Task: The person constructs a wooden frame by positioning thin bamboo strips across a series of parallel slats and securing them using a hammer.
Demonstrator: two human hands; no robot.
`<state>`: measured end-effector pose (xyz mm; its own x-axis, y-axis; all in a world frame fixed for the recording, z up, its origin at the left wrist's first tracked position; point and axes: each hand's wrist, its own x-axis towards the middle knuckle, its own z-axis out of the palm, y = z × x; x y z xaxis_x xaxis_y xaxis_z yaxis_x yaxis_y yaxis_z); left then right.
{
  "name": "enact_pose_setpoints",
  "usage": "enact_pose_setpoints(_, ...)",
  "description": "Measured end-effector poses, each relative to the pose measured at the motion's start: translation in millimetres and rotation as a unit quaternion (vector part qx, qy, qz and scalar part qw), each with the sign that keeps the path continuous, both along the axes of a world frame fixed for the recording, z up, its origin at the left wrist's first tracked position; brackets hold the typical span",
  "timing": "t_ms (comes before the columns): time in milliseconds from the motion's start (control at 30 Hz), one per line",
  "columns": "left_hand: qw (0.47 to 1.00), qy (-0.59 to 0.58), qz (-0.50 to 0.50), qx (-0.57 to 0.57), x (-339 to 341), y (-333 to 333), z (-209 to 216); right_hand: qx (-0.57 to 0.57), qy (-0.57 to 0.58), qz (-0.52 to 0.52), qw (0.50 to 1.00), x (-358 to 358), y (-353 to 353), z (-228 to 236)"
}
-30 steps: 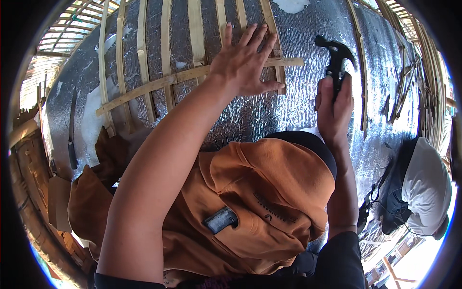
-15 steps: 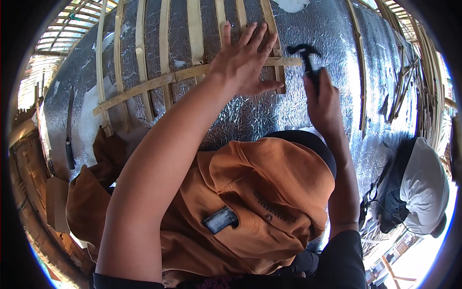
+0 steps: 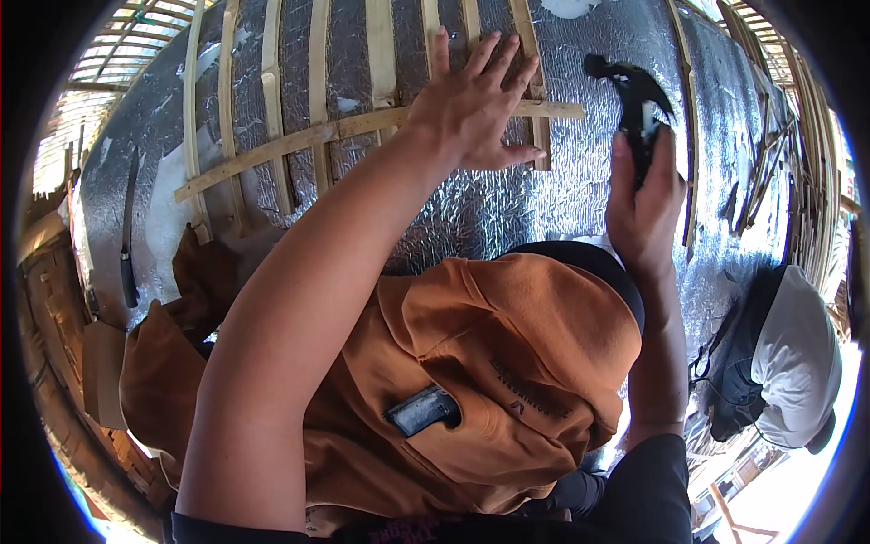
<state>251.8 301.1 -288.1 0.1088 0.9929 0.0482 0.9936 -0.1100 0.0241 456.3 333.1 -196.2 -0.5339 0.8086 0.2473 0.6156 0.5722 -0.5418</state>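
My left hand (image 3: 473, 109) lies spread across the right part of a frame of pale wooden strips, pressing on the upright strips and on the long cross strip (image 3: 344, 129). Its fingers are apart and point away from me. In my right hand (image 3: 645, 213) is a claw hammer (image 3: 634, 95) with a black head, gripped by its dark handle. The hammer head is raised to the right of the cross strip's end, apart from the wood. Under the strips spreads a silver foil sheet (image 3: 598, 195).
Across my lap is an orange-brown garment (image 3: 435, 344), with a dark phone-like object (image 3: 424, 412) in its pocket. A long knife (image 3: 129, 254) lies on the foil at far left. At right are a grey-and-black bag (image 3: 788, 363) and several thin sticks (image 3: 763, 172).
My right hand and the hammer have moved right and turned, away from the cross strip's end. My left hand keeps its place on the strips; the view has shifted slightly.
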Motion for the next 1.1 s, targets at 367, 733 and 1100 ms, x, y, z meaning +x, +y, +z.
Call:
enact_pose_setpoints(367, 1.000, 0.011, -0.009, 0.004, 1, 4, 6, -0.003, 0.044, 0.005, 0.999, -6, 5, 8)
enact_pose_setpoints(733, 1.000, 0.025, -0.003, -0.018, 5, 3, 2, -0.026, -0.020, 0.020, 0.999, 8, 12, -14)
enact_pose_setpoints(1100, 0.991, 0.030, -0.043, -0.121, -1, -1, 52, -0.074, -0.137, 0.074, 0.985, 4, 9, -7)
